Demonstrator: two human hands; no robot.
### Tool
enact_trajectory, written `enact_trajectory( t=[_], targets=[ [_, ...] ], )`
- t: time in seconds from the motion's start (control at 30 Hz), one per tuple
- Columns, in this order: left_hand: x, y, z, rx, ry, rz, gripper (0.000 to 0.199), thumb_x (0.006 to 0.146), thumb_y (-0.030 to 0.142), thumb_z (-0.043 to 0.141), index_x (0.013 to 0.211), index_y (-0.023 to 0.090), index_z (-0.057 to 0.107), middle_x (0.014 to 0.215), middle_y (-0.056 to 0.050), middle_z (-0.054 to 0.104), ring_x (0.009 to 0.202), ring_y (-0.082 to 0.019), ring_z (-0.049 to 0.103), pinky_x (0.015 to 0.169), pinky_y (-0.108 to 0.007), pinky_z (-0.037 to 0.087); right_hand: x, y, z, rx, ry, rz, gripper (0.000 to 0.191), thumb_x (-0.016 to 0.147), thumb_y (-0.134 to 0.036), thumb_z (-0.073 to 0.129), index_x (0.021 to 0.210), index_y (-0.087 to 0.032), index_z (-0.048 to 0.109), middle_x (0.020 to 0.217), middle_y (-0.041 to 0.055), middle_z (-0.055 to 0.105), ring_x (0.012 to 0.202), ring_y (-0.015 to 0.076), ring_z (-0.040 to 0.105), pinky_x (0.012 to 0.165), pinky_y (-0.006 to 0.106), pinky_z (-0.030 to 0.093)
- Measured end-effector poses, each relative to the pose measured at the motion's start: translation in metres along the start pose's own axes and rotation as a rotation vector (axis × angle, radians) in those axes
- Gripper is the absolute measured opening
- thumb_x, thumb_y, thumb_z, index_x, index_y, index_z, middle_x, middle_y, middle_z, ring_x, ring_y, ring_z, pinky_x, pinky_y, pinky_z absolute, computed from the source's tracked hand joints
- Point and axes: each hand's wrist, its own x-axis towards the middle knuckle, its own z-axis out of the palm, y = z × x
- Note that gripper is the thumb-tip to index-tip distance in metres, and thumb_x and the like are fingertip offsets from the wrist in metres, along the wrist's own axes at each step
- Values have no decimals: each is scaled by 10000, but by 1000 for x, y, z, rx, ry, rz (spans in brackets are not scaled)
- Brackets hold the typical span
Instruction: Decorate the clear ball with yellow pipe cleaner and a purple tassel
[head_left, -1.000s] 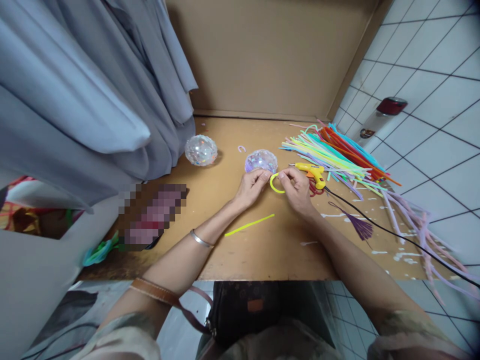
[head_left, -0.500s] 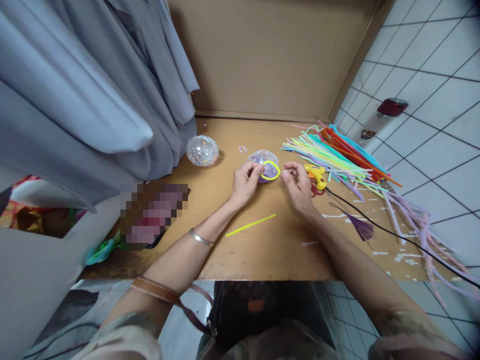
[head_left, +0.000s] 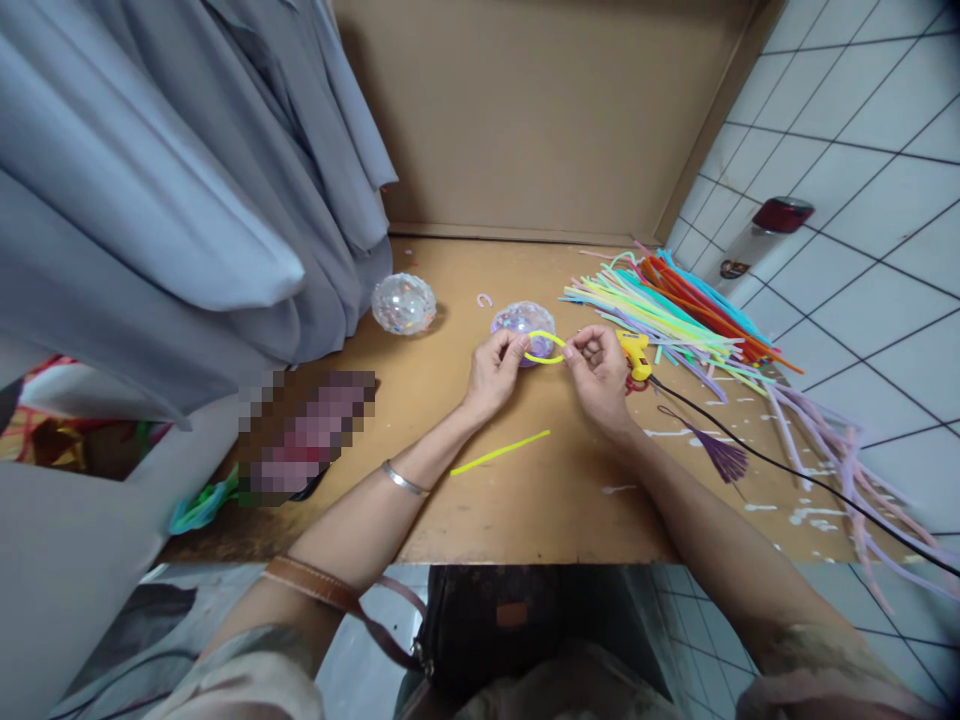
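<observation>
A yellow pipe cleaner [head_left: 546, 359], bent into a flattened loop, stretches between my two hands above the table. My left hand [head_left: 495, 372] pinches its left end between thumb and fingers. At the loop's right end, my right hand [head_left: 595, 370] grips it the same way. Just behind the loop sits a clear ball with purple inside [head_left: 517, 316], partly hidden by it and my left fingers. A straight yellow pipe cleaner [head_left: 501, 453] lies on the table nearer to me, between my forearms.
Another clear ball [head_left: 403, 304] and a small pink curved piece [head_left: 484, 300] are farther back. To the right lie a yellow glue gun [head_left: 636, 352] with a black cord, many coloured pipe cleaners [head_left: 660, 305] and a purple tassel [head_left: 718, 455]. Grey curtain [head_left: 300, 200] hangs left.
My right hand has closed onto the right side of the yellow loop, which it was just beside before. The loop is now pulled wider and flatter.
</observation>
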Motion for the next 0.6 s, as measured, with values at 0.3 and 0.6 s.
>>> enact_trajectory(
  t=[0.3,0.6],
  targets=[
    [-1,1,2,-24,-16,-33,555,897,703,612,702,183,584,631,29,495,635,-122,422,643,-264,369,1,2,-2,-21,1,-5,115,881,-322,619,916,-259,530,827,-10,593,764,168,607,720,316,509],
    [-2,3,3,-75,-26,-58,583,860,738,636,693,182,581,605,46,438,609,-112,382,625,-268,335,-1,-8,-11,-388,-255,-225,483,911,-406,688,1360,-249,607,1163,107,679,1095,298,637,953,465,530]
  ],
)
